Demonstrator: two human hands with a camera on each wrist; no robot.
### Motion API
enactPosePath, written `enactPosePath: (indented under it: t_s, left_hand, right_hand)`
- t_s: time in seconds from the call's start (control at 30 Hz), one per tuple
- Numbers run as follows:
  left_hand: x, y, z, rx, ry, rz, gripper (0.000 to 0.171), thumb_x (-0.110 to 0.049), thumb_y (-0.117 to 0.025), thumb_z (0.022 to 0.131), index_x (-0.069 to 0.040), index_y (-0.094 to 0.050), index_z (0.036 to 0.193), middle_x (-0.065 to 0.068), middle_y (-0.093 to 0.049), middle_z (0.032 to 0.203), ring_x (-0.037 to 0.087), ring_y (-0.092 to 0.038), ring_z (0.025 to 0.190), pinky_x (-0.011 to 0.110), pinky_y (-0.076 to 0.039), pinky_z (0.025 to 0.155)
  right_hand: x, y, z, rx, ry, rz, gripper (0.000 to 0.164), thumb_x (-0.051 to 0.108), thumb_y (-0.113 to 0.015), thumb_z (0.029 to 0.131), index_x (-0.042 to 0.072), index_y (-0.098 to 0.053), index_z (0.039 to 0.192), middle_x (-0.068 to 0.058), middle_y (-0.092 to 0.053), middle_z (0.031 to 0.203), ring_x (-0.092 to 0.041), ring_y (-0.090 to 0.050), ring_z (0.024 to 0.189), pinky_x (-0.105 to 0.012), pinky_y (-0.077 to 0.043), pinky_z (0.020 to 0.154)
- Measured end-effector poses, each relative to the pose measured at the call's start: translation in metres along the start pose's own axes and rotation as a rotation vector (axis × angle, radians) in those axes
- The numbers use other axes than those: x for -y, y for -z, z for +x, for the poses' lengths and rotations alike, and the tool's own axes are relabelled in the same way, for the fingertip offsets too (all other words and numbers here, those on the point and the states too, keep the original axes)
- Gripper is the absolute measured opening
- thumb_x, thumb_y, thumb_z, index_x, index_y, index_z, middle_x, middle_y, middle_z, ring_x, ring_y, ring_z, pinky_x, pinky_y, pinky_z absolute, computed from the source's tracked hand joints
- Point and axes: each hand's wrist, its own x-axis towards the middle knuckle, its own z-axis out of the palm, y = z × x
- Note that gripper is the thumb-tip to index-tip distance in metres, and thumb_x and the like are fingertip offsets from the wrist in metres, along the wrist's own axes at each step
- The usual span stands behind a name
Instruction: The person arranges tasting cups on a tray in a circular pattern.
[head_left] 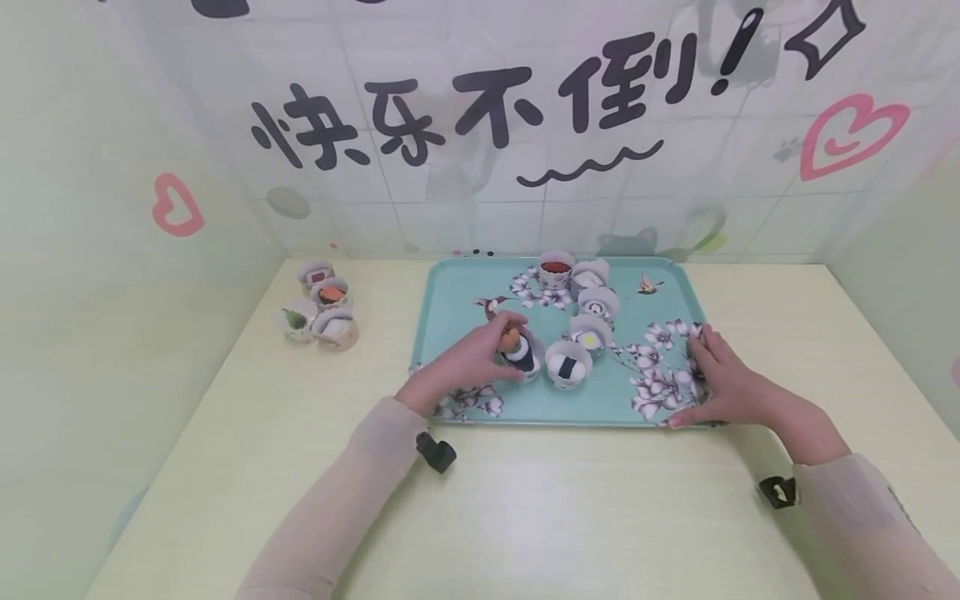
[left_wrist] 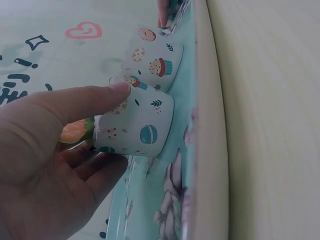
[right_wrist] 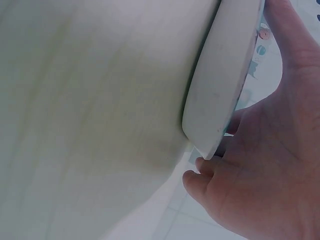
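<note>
My left hand (head_left: 480, 358) grips a paper baking cup (left_wrist: 137, 122) printed with small sweets, thumb on one side and fingers on the other. A dark toy sushi roll with an orange top (head_left: 517, 346) sits in this cup. It is over the front left half of the teal flowered tray (head_left: 465, 292), right beside a cup with a white rice piece and black band (head_left: 567, 367). My right hand (head_left: 731, 379) holds the tray's front right corner, thumb at the front rim and fingers along the right rim. In the right wrist view, fingertips curl at the pale tray edge (right_wrist: 215, 90).
More cups run back across the tray: one with a yellow-centred piece (head_left: 590, 336), one with a ball-like pattern (head_left: 597, 305), a whitish one (head_left: 589, 277) and a red-filled one (head_left: 556, 268). Several filled cups (head_left: 337, 329) cluster on the table's left. A wall (head_left: 480, 221) stands behind the tray.
</note>
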Motion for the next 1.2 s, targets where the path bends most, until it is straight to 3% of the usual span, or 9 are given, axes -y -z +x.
enactPosePath:
  t_s: [0.2, 0.43, 0.8, 1.2]
  left_hand:
    - [0.005, 0.004, -0.003, -0.011, 0.012, -0.053, 0.079, -0.021, -0.081, 0.085, -0.014, -0.034, 0.148, 0.008, -0.05, 0.147, 0.025, -0.048, 0.138, 0.041, -0.043, 0.115]
    - [0.014, 0.012, -0.012, -0.034, -0.012, -0.16, 0.077, -0.019, -0.08, 0.085, -0.007, -0.035, 0.147, 0.009, -0.053, 0.145, 0.024, -0.049, 0.138, 0.037, -0.04, 0.118]
    - [0.03, 0.028, -0.028, -0.117, -0.076, -0.199, 0.069, -0.007, -0.074, 0.088, -0.001, -0.035, 0.145, 0.016, -0.054, 0.141, 0.031, -0.05, 0.136, 0.042, -0.039, 0.118]
    - [0.051, 0.044, -0.051, -0.204, -0.027, -0.223, 0.068, -0.005, -0.071, 0.09, 0.002, -0.033, 0.146, 0.019, -0.053, 0.143, 0.036, -0.049, 0.137, 0.048, -0.039, 0.117]
  right_hand:
    - [-0.001, 0.0, 0.0, 0.001, 0.003, 0.002, 0.139, 0.049, -0.088, 0.069, -0.015, 0.003, 0.152, -0.04, 0.02, 0.156, -0.055, 0.016, 0.147, -0.073, -0.011, 0.115]
    - [-0.001, 0.001, 0.0, 0.002, 0.007, 0.008, 0.138, 0.048, -0.088, 0.069, -0.015, 0.003, 0.152, -0.04, 0.02, 0.156, -0.054, 0.017, 0.147, -0.073, -0.011, 0.115]
    - [0.0, 0.001, -0.002, 0.001, 0.009, 0.019, 0.138, 0.047, -0.088, 0.07, -0.016, 0.003, 0.152, -0.04, 0.021, 0.156, -0.054, 0.018, 0.147, -0.074, -0.01, 0.115]
    - [0.001, 0.001, -0.001, 0.005, 0.001, 0.006, 0.138, 0.048, -0.087, 0.069, -0.015, 0.003, 0.152, -0.04, 0.02, 0.156, -0.054, 0.016, 0.147, -0.074, -0.012, 0.115]
